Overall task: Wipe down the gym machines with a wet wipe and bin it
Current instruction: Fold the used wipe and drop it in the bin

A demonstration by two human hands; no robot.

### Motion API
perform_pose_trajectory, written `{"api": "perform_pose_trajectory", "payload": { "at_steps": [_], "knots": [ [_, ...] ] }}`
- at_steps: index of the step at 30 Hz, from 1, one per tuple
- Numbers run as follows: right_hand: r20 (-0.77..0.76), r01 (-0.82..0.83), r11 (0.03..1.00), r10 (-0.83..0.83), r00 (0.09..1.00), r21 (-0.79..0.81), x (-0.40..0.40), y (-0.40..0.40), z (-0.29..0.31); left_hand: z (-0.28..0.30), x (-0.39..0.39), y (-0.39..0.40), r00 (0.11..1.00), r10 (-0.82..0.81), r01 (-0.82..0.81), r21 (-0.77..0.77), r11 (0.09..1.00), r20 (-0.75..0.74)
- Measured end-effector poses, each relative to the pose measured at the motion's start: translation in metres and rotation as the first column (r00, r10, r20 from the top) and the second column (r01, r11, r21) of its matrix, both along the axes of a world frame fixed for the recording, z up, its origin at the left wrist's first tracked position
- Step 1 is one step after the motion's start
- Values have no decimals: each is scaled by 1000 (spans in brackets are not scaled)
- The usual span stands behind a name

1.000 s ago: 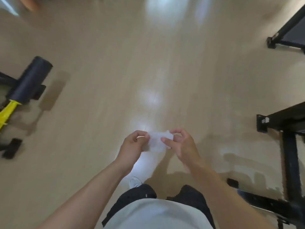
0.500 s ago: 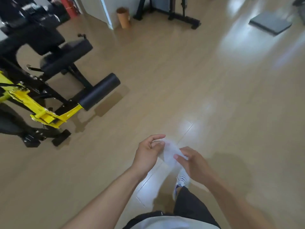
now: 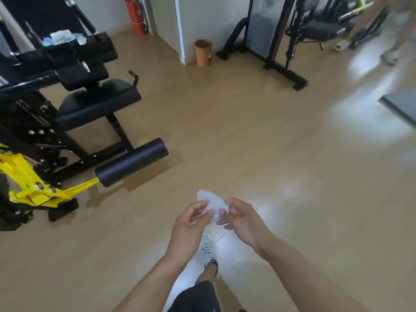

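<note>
Holding the wet wipe [image 3: 212,203] between both hands out front, above my shoe [image 3: 208,251]. Left hand [image 3: 190,224] is loosely curled, thumb and fingertips pinching the wipe's left edge; right hand [image 3: 239,216] is half closed, fingertips nipping the right edge. Wipe is partly unfolded, one corner sticking up past the fingers. My read: near weightless, limp, damp, so it'll sag and cling to itself. Best to pinch opposite edges and pull it flat, then back it with a flat palm for wiping; a hard tug could tear it. Taking the wipe as reference: black foam roller [image 3: 131,162] on the yellow arm [image 3: 29,188] sits ahead-left, nearest machine part. Padded seat [image 3: 99,102] is further ahead-left behind the roller. Orange bin [image 3: 203,52] is well ahead by the white pillar [image 3: 198,21], slightly left. Cable rack [image 3: 265,41] is ahead-right, well apart. Wiping not yet started, I'd judge.
</note>
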State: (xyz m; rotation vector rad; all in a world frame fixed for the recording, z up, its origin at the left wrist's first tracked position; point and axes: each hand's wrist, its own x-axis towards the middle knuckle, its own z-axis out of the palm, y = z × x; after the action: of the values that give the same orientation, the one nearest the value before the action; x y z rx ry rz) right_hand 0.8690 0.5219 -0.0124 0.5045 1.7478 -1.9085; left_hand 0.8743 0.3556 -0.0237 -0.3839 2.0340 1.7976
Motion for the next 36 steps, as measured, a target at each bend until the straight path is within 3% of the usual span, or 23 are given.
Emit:
{"api": "perform_pose_trajectory", "payload": {
  "at_steps": [4, 11, 16, 19, 21, 25, 31, 36],
  "knots": [
    [-16, -104, 989, 106, 994, 102, -110, 19, 13, -4, -112, 22, 994, -97, 94, 48, 994, 48],
    [-50, 126, 974, -119, 992, 189, -277, 70, 27, 12, -304, 68, 987, -158, 158, -1, 987, -34],
    [23, 96, 978, -93, 995, -188, -383, 104, 22, 7, -418, 112, 980, -191, 190, 9, 982, 57],
    [-44, 165, 986, -166, 985, -29, -464, 124, 6, -5, -490, 135, 977, -200, 198, 32, 980, 79],
    [-97, 202, 978, -197, 976, 46, -522, 136, -4, -9, -547, 144, 980, -173, 172, 19, 985, 102],
    [-135, 195, 980, -188, 973, 48, -648, 144, -5, -1, -674, 149, 984, -55, 53, 16, 998, 169],
    [-190, 145, 988, -133, 973, 52, -835, 132, 7, 12, -845, 138, 975, 174, -185, 64, 981, 140],
    [-187, 57, 996, -42, 982, 75, -981, 118, -10, -2, -978, 126, 976, 201, -206, 61, 977, 82]
  ]
}}
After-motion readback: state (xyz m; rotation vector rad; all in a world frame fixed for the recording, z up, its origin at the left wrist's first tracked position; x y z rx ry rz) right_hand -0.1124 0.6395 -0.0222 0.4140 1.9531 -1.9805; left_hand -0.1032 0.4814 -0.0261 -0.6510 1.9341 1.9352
